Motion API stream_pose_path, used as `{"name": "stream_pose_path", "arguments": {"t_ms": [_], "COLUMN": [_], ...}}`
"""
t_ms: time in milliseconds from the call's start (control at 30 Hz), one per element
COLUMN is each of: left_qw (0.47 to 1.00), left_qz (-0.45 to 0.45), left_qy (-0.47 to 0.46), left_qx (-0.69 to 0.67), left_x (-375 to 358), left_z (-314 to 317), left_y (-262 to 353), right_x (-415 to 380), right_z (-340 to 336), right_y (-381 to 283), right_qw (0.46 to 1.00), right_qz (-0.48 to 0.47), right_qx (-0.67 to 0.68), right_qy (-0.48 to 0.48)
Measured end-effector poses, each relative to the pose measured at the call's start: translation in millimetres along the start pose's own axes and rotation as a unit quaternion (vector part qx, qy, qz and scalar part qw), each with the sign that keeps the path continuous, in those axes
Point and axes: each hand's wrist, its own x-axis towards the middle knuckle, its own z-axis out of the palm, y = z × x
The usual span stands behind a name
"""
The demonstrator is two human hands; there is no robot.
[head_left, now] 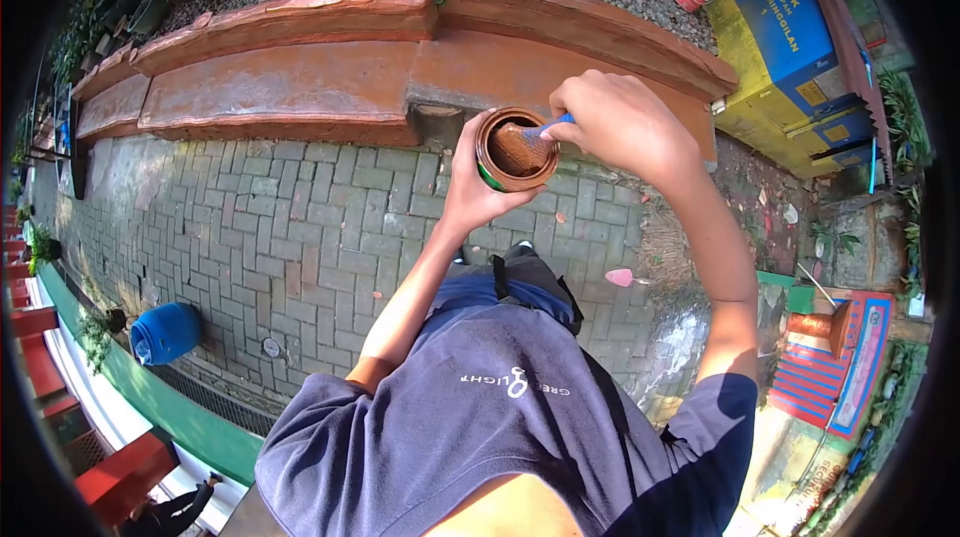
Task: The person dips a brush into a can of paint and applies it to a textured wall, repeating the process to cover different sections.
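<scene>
My left hand (472, 185) is wrapped round an open can (522, 183) with a brown-stained rim and a bit of green on its side. Thick brown paint coats the inside. My right hand (615, 125) grips the blue handle of a paintbrush (524, 148) from the right. Its wide head, covered in brown, lies tilted within the can's mouth. Both hands are held out in front of my body, above the paving. Part of the can's outside is hidden behind my left fingers and palm.
A low reddish-brown bench (285, 87) curves across the front, its top patchy. Grey paving blocks (300, 227) cover the ground. To the right stands a yellow and blue bin box (785, 57); a blue barrel (166, 334) lies at the left. Another person (165, 515) is at lower left.
</scene>
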Motion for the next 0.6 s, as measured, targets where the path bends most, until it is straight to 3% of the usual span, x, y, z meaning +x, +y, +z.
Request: {"name": "stream_pose_path", "arguments": {"t_ms": [100,200,300,467,600], "left_qw": [1.0,1.0,0.999,0.999,0.999], "left_qz": [0.006,0.007,0.021,0.023,0.0], "left_qy": [0.021,0.01,-0.001,0.03,0.04], "left_qx": [0.003,0.009,0.041,-0.023,0.016], "left_x": [2,7,11,19,24], "left_z": [0,-1,1,3,2], "left_y": [-1,-4,-4,5,3], "right_x": [-9,-13,-3,2,11], "right_z": [-27,-34,-8,-33,-47], "right_y": [-5,0,17,27,41], "right_qw": [0.997,0.998,0.999,0.999,0.999], "right_qz": [0.045,0.059,0.002,0.032,0.041], "right_qx": [0.056,0.009,-0.043,0.0,0.024], "right_qy": [-0.018,-0.038,-0.026,-0.023,-0.01]}}
